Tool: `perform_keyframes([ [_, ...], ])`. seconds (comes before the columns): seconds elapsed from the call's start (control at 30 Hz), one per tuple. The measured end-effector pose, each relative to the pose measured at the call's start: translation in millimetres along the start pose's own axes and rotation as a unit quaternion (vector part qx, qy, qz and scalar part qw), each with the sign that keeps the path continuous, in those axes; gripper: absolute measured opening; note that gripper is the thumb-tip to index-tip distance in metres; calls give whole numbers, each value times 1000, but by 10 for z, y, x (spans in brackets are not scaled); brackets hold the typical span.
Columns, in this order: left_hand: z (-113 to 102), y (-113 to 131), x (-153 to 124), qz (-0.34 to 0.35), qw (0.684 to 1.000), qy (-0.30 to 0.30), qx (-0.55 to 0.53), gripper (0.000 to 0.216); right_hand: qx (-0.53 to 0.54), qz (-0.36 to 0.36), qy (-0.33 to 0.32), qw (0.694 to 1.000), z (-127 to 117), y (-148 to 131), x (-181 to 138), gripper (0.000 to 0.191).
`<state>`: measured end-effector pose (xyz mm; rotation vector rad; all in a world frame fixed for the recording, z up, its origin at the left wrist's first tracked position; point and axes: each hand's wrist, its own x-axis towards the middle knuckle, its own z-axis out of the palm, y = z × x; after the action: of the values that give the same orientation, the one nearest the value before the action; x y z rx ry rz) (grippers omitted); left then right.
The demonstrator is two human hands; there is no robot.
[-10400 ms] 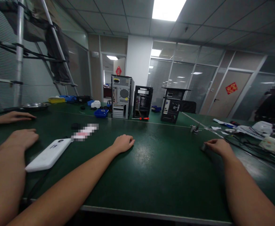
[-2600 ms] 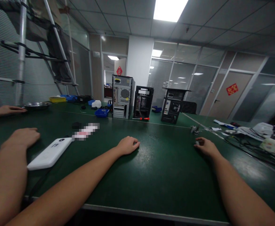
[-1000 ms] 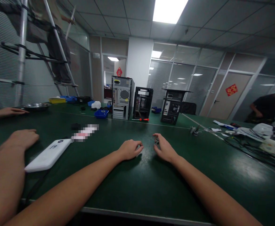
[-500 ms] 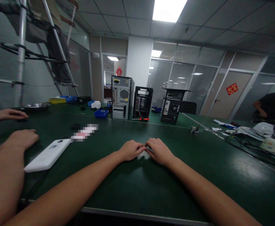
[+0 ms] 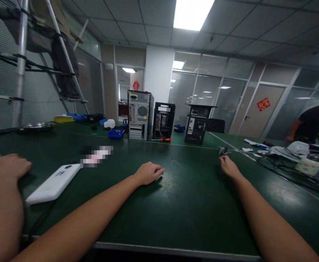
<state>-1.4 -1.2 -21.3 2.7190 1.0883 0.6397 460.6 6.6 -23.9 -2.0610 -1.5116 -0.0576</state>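
Observation:
My left hand (image 5: 150,173) rests low over the green table (image 5: 186,203), fingers curled together. A small whitish, shiny piece (image 5: 160,177) shows under its fingertips; its kind is unclear. Farther right, my right hand (image 5: 229,167) is stretched out with its fingers drawn together. Its fingertips meet the near side of a small cluster of metal parts (image 5: 223,150); whether they pinch a part is too small to tell.
Three computer cases (image 5: 139,114) stand at the back, a red screwdriver (image 5: 165,139) before them. At left, another person's hand (image 5: 14,166) is near a white device (image 5: 54,183). Cables (image 5: 290,174) lie right. Someone stands on a ladder (image 5: 21,69).
My hands, together before, are now apart: the right has moved forward and right to the metal parts. The left stays about where it was. The other person's hands at left have drawn back.

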Motion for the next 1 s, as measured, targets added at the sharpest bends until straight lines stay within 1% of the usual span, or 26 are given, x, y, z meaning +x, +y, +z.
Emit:
perform_keyframes([
  [0.07, -10, -9, -4, -7, 1000, 1, -1, 52, 8, 48, 4, 999, -32, 241, 44, 36],
  [0.13, -12, -17, -5, -14, 1000, 1, 1, 53, 19, 78, 3, 997, -12, 408, 79, 36],
  [0.2, -9, -24, -2, -19, 1000, -1, 3, 54, 30, 95, 2, 995, 36, 514, 114, 35],
  [0.3, -2, -33, 3, -21, 1000, -2, 1, 55, 37, 104, 8, 994, 101, 596, 159, 33],
  [0.4, 0, -40, 3, -19, 1000, -5, -5, 54, 31, 103, 16, 994, 109, 622, 173, 32],
  [0.5, 0, -41, 1, -18, 1000, -9, -7, 54, 17, 98, 33, 995, 52, 606, 163, 34],
  [0.57, 2, -39, 4, -21, 1000, -9, -5, 54, 5, 97, 50, 994, -25, 579, 158, 37],
  [0.67, 9, -34, 12, -19, 1000, -8, -3, 54, -12, 103, 76, 992, -176, 534, 162, 48],
  [0.77, 14, -30, 16, -20, 1000, -6, -2, 54, -38, 102, 117, 987, -317, 515, 166, 57],
  [0.83, 13, -29, 13, -22, 1000, -3, -1, 53, -52, 85, 146, 984, -376, 529, 159, 54],
  [0.9, 10, -29, 8, -22, 1000, -2, -2, 53, -55, 61, 161, 984, -400, 557, 145, 46],
  [1.0, 6, -35, 4, -24, 1000, -3, -6, 52, -48, 40, 146, 987, -389, 592, 125, 40],
])
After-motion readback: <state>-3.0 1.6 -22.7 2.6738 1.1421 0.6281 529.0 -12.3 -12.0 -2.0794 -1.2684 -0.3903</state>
